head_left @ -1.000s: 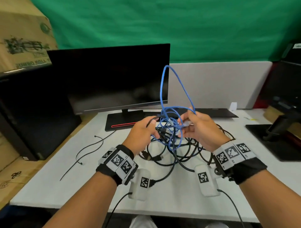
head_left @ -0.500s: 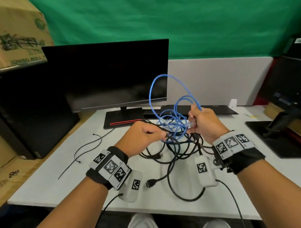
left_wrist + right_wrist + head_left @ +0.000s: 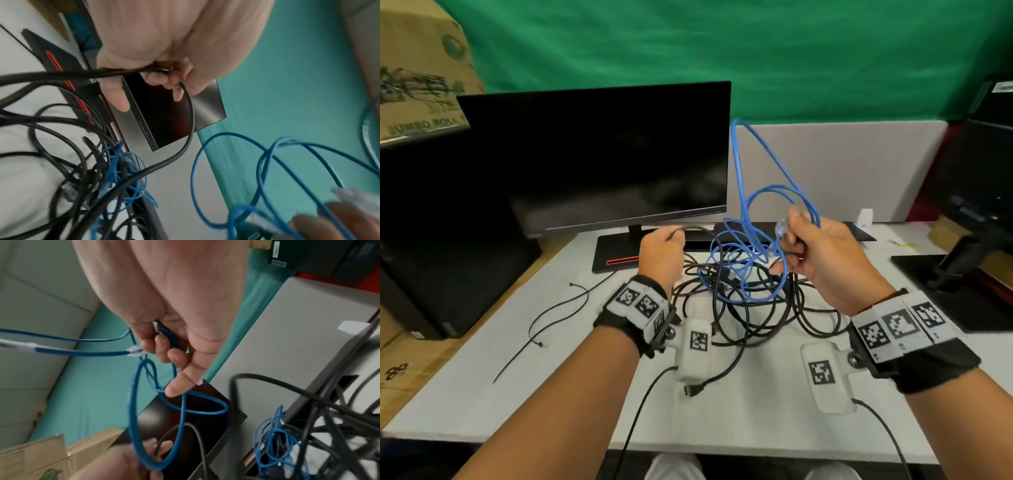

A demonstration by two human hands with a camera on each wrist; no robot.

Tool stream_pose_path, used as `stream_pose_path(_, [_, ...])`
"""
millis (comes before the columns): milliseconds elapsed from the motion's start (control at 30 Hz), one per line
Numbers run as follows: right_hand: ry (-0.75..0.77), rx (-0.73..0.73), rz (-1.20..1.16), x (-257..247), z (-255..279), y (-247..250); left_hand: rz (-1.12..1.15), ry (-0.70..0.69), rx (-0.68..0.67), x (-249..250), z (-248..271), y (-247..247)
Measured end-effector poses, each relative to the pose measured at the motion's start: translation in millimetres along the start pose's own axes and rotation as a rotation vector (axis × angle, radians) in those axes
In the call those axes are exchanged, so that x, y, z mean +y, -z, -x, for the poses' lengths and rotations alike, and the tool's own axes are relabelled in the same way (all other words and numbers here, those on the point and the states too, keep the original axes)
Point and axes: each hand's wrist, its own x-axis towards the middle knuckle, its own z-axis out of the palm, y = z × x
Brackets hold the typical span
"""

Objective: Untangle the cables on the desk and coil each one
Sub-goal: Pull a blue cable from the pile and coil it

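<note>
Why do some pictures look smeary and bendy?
Left wrist view: the right hand and the blue cable beside it are smeared by motion blur. Right wrist view: the left hand at the bottom is blurry too. Head view: mostly sharp, but the wide lens bends the monitor and the desk edges.

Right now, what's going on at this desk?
A person is separating a cable tangle. The right hand holds the blue cable up near its connector end; the left hand grips a black cable. Both cables still run into the knotted pile on the white desk. Nothing is coiled yet.
</note>
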Motion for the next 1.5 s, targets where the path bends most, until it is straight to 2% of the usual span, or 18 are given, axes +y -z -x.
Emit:
stream_pose_path(67, [-0.002, 0.001, 0.005, 3.0, 4.9, 0.7, 0.139, 0.111, -0.083, 7.0, -4.5, -3.4])
stream_pose_path(100, [-0.014, 0.005, 0.004, 5.6, 7.2, 1.1, 0.08, 0.108, -0.149, 6.0, -5.9, -4.3])
stream_pose_path(233, [-0.099, -0.01, 0.012, 19.5, 15.9, 3.3, -0.369, -0.135, -0.333, -21.5, -0.4, -4.8])
stream_pose_path(333, [-0.151, -0.037, -0.012, 27.2, 22.2, 5.2, -0.535, -0.263, -0.389, -40.3, 8.1, -0.3])
stream_pose_path(400, [-0.164, -0.065, -0.036, 29.6, 26.8, 4.2, -0.577, -0.291, -0.42, -47.3, 13.8, 2.8])
stream_pose_path(533, [-0.167, -0.145, -0.114, 28.0, 35.3, 2.1, -0.358, -0.37, -0.434, -35.2, 33.3, 14.2])
stream_pose_path(700, [-0.171, -0.301, -0.222, 17.0, 50.2, -4.3, -0.164, -0.399, -0.569, -3.6, 69.1, 19.0])
stream_pose_path(767, [-0.183, -0.29, -0.213, 14.5, 57.0, -5.5, -0.113, -0.385, -0.567, 1.2, 81.2, 21.2])
stream_pose_path(867, [-0.183, -0.104, -0.058, 16.6, 66.5, 0.4, -0.007, -0.258, -0.56, 0.5, 93.1, 37.9])
stream_pose_path(967, [-0.176, 0.083, 0.042, 23.6, 75.8, 13.1, -0.01, -0.151, -0.546, -3.4, 101.4, 59.0])
stream_pose_path(1033, [-0.157, 0.131, 0.102, 26.1, 81.1, 22.2, -0.049, -0.112, -0.511, -8.3, 107.7, 70.6])
stream_pose_path(1100, [-0.15, 0.073, 0.062, 25.7, 86.7, 31.6, -0.068, -0.067, -0.494, -13.6, 114.0, 79.2])
stream_pose_path(1200, [-0.197, -0.179, -0.062, 20.2, 97.9, 40.5, -0.021, 0.015, -0.542, -17.9, 124.0, 86.0])
stream_pose_path(1233, [-0.21, -0.249, -0.042, 19.0, 101.5, 41.7, -0.009, 0.028, -0.565, -18.7, 126.5, 86.8])
stream_pose_path(1300, [-0.187, -0.278, 0.127, 17.2, 109.0, 39.0, -0.01, 0.044, -0.602, -19.5, 132.5, 88.0])
stream_pose_path(1400, [-0.163, -0.15, 0.306, 14.5, 116.3, 35.8, -0.109, 0.006, -0.629, -21.7, 140.4, 92.0])
stream_pose_path(1500, [-0.141, 0.109, 0.303, 11.1, 117.9, 43.1, -0.238, -0.08, -0.594, -22.5, 147.9, 99.0])
